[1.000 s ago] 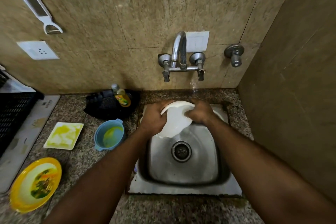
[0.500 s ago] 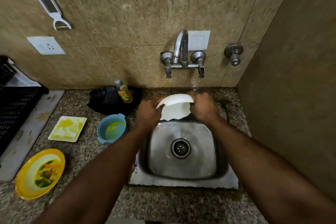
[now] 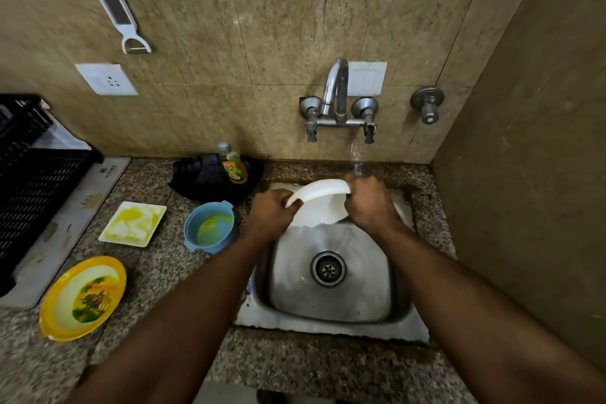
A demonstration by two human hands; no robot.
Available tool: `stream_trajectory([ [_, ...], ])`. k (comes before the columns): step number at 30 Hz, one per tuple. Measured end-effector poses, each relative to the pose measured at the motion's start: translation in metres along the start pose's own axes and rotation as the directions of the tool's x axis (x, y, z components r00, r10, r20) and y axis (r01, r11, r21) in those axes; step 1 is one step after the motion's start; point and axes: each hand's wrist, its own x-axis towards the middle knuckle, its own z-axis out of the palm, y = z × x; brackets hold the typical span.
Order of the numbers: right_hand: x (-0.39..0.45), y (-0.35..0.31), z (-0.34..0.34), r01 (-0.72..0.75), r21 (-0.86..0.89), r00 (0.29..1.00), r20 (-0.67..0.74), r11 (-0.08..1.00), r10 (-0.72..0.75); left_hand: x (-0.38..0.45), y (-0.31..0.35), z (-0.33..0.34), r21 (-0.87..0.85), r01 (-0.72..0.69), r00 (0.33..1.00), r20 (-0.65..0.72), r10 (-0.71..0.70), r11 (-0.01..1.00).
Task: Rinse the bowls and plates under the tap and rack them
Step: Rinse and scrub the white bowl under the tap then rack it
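Note:
A white plate [image 3: 319,203] is tilted on edge over the back of the steel sink [image 3: 331,315]. My left hand [image 3: 270,211] grips its left rim and my right hand [image 3: 370,203] grips its right rim. Water runs from the tap [image 3: 337,92] in a thin stream [image 3: 355,157] onto my right hand and the plate's right edge. On the counter to the left lie a soiled white square plate [image 3: 132,223], a blue bowl [image 3: 210,226] with yellow residue and a yellow round plate [image 3: 82,297] with food remains. A black rack [image 3: 29,180] stands at the far left.
A dish soap bottle [image 3: 232,164] stands on a black holder [image 3: 203,177] behind the blue bowl. A peeler [image 3: 118,10] and a socket [image 3: 106,79] hang on the tiled wall. A side wall closes the sink on the right. The rack sits on a white tray [image 3: 65,226].
The plate has been lifted up and back toward the running water and tipped more on edge. The view has shifted, so the counter items appear further right.

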Motion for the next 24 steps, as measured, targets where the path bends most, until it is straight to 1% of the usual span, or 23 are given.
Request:
stream_trajectory([
  [1,0.0,0.001,0.001,-0.008,0.007,1.0,-0.011,1.0,0.008,0.0,-0.002,0.002,-0.068,0.107,0.994,0.043,-0.104,0.992],
  [2,0.0,0.002,0.001,-0.01,0.009,1.0,-0.024,1.0,0.01,0.001,-0.004,0.003,-0.187,0.253,0.964,0.13,-0.232,0.949],
  [3,0.001,0.003,0.001,-0.007,0.005,0.999,-0.037,1.0,0.007,0.002,-0.006,0.003,-0.309,0.412,0.904,0.257,-0.342,0.857],
  [4,0.002,0.004,0.001,-0.002,-0.006,0.999,-0.05,1.0,0.002,0.002,-0.005,0.002,-0.393,0.54,0.83,0.397,-0.393,0.744],
  [5,0.003,0.005,0.0,0.001,-0.014,0.998,-0.058,1.0,-0.001,0.001,-0.005,0.001,-0.439,0.614,0.774,0.497,-0.392,0.656],
  [6,0.003,0.005,0.0,0.003,-0.022,0.998,-0.066,1.0,-0.004,0.0,-0.004,0.0,-0.47,0.644,0.75,0.546,-0.374,0.604],
  [8,0.001,0.006,0.002,0.006,-0.026,0.997,-0.076,1.0,-0.008,-0.004,-0.004,-0.001,-0.543,0.658,0.744,0.575,-0.341,0.521],
  [9,0.0,0.007,0.004,0.003,-0.026,0.997,-0.079,1.0,-0.005,-0.006,-0.004,-0.001,-0.585,0.668,0.74,0.586,-0.33,0.459],
  [11,-0.004,0.008,0.008,-0.009,-0.006,0.996,-0.089,1.0,0.008,-0.008,-0.006,-0.002,-0.649,0.713,0.699,0.63,-0.337,0.265],
  [13,-0.004,0.012,0.011,-0.02,0.063,0.994,-0.106,0.998,0.027,-0.008,-0.009,-0.003,-0.685,0.726,0.661,0.669,-0.339,0.065],
  [15,-0.004,0.017,0.015,-0.016,0.14,0.992,-0.12,0.99,0.033,-0.006,-0.009,-0.002,-0.665,0.743,0.608,0.716,-0.344,-0.072],
  [16,-0.004,0.019,0.018,0.011,0.198,0.99,-0.14,0.98,0.017,-0.004,-0.006,-0.002,-0.645,0.756,0.58,0.739,-0.341,-0.112],
  [17,-0.003,0.019,0.019,0.046,0.264,0.987,-0.159,0.963,-0.004,-0.003,-0.002,-0.001,-0.624,0.771,0.556,0.757,-0.344,-0.128],
  [18,-0.003,0.018,0.019,0.087,0.34,0.984,-0.173,0.936,-0.028,-0.001,0.004,-0.001,-0.614,0.778,0.545,0.764,-0.346,-0.131],
  [19,-0.004,0.016,0.018,0.11,0.421,0.984,-0.171,0.9,-0.04,0.0,0.01,-0.001,-0.625,0.769,0.554,0.756,-0.349,-0.134],
  [20,-0.004,0.014,0.019,0.104,0.498,0.988,-0.15,0.861,-0.032,0.002,0.015,0.0,-0.654,0.741,0.576,0.735,-0.357,-0.151],
  [21,-0.003,0.015,0.021,0.04,0.555,0.995,-0.097,0.831,0.017,0.003,0.019,0.0,-0.69,0.705,0.602,0.703,-0.379,-0.16],
  [22,-0.004,0.018,0.025,-0.062,0.601,0.995,-0.022,0.797,0.093,0.003,0.021,0.001,-0.722,0.673,0.625,0.67,-0.4,-0.158],
  [23,-0.006,0.022,0.031,-0.205,0.646,0.977,0.091,0.735,0.192,0.003,0.023,0.002,-0.749,0.648,0.648,0.638,-0.416,-0.141],
  [24,-0.009,0.026,0.035,-0.352,0.706,0.934,0.223,0.614,0.279,0.003,0.024,0.003,-0.77,0.625,0.668,0.612,-0.424,-0.127],
])
